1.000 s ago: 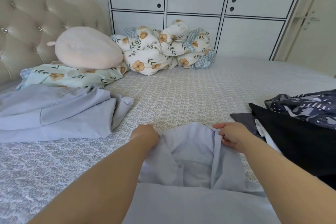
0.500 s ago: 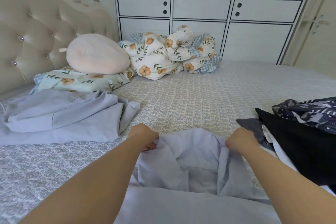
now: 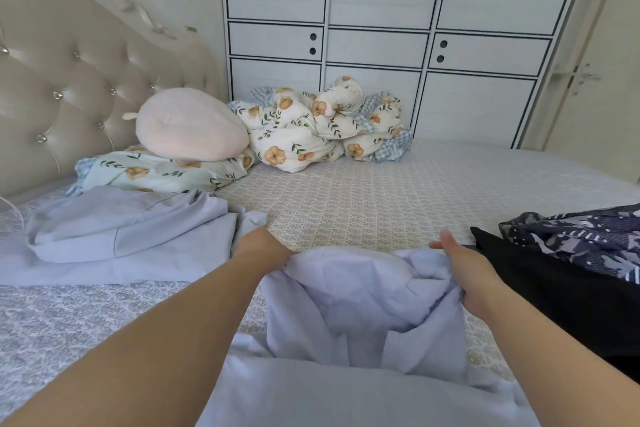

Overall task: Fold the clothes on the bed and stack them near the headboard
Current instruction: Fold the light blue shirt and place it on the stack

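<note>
Clothes half done — shirt folded at left, another shirt gripped by left hand, pinched by right hand; dark pile right, untouched.

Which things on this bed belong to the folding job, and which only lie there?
Job:
lilac garment, held by left hand and right hand
lilac pile
black garment
patterned navy garment

Lying about:
pink cushion
floral pillow
floral duvet
</note>
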